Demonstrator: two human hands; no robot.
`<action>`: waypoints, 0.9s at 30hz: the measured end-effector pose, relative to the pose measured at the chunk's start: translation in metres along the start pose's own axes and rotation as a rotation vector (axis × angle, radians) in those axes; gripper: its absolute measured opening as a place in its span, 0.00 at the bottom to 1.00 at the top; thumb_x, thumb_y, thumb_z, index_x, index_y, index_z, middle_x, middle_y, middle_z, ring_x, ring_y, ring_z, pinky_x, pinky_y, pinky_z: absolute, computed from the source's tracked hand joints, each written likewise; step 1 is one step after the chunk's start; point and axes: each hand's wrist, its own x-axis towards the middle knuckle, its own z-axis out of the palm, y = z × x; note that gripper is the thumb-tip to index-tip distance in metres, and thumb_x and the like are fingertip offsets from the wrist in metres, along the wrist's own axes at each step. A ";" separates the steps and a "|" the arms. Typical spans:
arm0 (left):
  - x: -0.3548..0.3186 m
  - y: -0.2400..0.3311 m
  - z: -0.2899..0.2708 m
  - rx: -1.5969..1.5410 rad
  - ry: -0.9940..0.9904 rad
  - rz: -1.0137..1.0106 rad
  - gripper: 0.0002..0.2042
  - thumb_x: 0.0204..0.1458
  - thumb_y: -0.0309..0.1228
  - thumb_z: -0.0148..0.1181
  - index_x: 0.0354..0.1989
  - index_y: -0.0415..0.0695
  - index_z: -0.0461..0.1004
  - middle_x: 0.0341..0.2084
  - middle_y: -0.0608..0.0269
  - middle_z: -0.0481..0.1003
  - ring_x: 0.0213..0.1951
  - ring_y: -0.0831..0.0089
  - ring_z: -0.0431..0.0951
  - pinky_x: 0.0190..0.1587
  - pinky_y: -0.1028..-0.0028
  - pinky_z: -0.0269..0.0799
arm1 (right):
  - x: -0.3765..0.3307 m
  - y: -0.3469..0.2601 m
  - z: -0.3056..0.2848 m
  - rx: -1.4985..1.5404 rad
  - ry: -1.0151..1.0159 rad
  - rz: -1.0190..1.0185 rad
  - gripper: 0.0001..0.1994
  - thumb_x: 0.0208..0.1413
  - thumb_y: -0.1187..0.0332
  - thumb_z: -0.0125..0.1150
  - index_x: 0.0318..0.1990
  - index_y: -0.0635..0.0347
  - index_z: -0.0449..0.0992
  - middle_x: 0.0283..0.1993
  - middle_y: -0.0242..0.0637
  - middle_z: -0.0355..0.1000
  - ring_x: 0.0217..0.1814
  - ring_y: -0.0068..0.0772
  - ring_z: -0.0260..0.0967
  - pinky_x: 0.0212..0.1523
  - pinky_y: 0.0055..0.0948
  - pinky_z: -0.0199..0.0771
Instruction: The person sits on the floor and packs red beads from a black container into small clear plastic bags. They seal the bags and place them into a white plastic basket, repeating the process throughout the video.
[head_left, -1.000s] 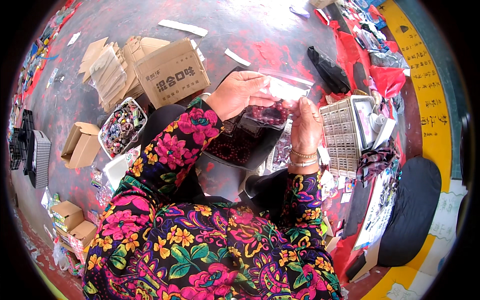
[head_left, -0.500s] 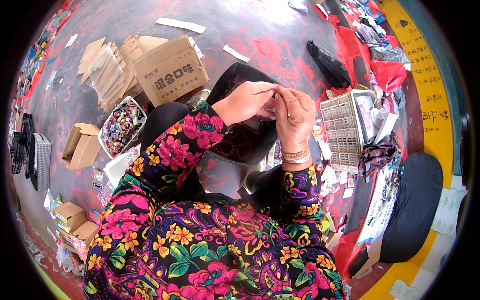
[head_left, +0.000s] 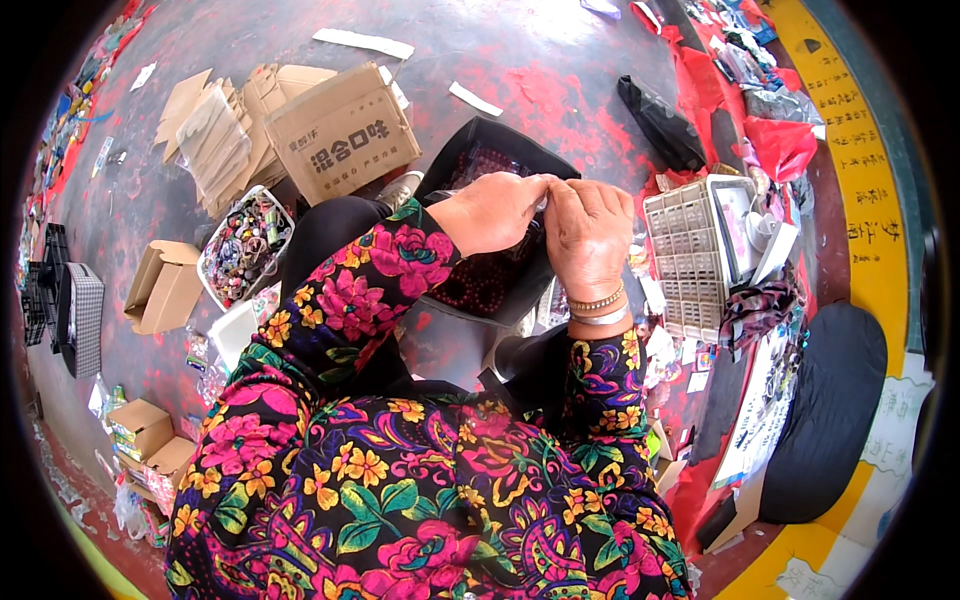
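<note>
Above a black bin [head_left: 545, 160] between my knees, both hands meet with their fingertips pinched together. My left hand [head_left: 490, 213] is closed, its thumb and forefinger touching the fingers of my right hand [head_left: 588, 228], which is closed too. Between them they hold what looks like a small clear plastic bag, now mostly hidden by the fingers. Dark red beads [head_left: 480, 290] lie in the bin below, with some shiny plastic near its far end. My right wrist wears a beaded bracelet and a pale bangle.
Left of me stand a white basket of small colourful items [head_left: 245, 245], an open cardboard box [head_left: 165, 285] and flattened cartons [head_left: 215, 140] beside a larger carton [head_left: 340, 130]. To the right are a cream plastic crate [head_left: 685, 265], a black bag [head_left: 660, 125] and a dark cushioned seat [head_left: 825, 410].
My hands stay pinched together, but the left has turned and dropped slightly. The clear plastic that showed beneath the fingers is now mostly out of sight.
</note>
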 end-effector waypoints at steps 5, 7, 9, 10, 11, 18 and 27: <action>0.000 0.004 -0.002 -0.010 -0.017 0.027 0.13 0.50 0.23 0.46 0.45 0.38 0.66 0.26 0.41 0.72 0.31 0.46 0.73 0.29 0.58 0.68 | 0.002 0.000 -0.002 0.026 0.017 0.031 0.08 0.34 0.73 0.60 0.27 0.55 0.72 0.27 0.30 0.69 0.32 0.32 0.67 0.37 0.32 0.64; 0.000 0.006 -0.003 -0.044 0.009 0.055 0.13 0.51 0.23 0.46 0.46 0.38 0.66 0.26 0.41 0.72 0.31 0.46 0.73 0.30 0.59 0.68 | -0.002 0.004 0.002 0.050 0.062 0.079 0.07 0.33 0.73 0.61 0.26 0.55 0.73 0.26 0.29 0.69 0.32 0.33 0.67 0.37 0.32 0.64; 0.001 0.005 -0.003 -0.066 0.045 0.080 0.12 0.52 0.23 0.46 0.45 0.37 0.67 0.26 0.41 0.72 0.31 0.46 0.73 0.30 0.61 0.69 | -0.004 0.005 0.004 0.086 0.091 0.134 0.07 0.32 0.74 0.61 0.24 0.54 0.73 0.25 0.29 0.69 0.31 0.33 0.67 0.36 0.32 0.64; 0.001 0.004 -0.003 -0.078 0.064 0.092 0.12 0.52 0.23 0.46 0.45 0.37 0.67 0.27 0.41 0.72 0.32 0.46 0.73 0.30 0.61 0.69 | -0.004 0.005 0.004 0.109 0.098 0.165 0.07 0.32 0.74 0.61 0.23 0.54 0.73 0.25 0.29 0.69 0.31 0.33 0.67 0.36 0.32 0.64; 0.002 0.004 -0.003 -0.086 0.064 0.096 0.12 0.52 0.23 0.46 0.45 0.37 0.67 0.27 0.41 0.72 0.32 0.47 0.73 0.31 0.62 0.69 | -0.004 0.005 0.003 0.132 0.105 0.197 0.06 0.32 0.74 0.61 0.22 0.53 0.73 0.24 0.29 0.69 0.31 0.33 0.67 0.36 0.32 0.64; 0.001 0.002 -0.003 -0.057 0.059 0.095 0.10 0.53 0.23 0.46 0.44 0.38 0.69 0.30 0.45 0.74 0.33 0.51 0.75 0.33 0.66 0.71 | -0.004 0.010 -0.001 0.143 0.112 0.280 0.06 0.33 0.75 0.60 0.22 0.54 0.72 0.25 0.32 0.69 0.31 0.34 0.67 0.36 0.33 0.64; 0.003 -0.009 -0.017 -0.906 -0.078 -0.355 0.13 0.59 0.30 0.45 0.45 0.33 0.68 0.40 0.58 0.71 0.45 0.67 0.74 0.46 0.69 0.72 | -0.023 0.071 -0.012 1.013 0.481 0.864 0.01 0.48 0.77 0.58 0.29 0.61 0.74 0.29 0.27 0.70 0.30 0.16 0.63 0.34 0.17 0.64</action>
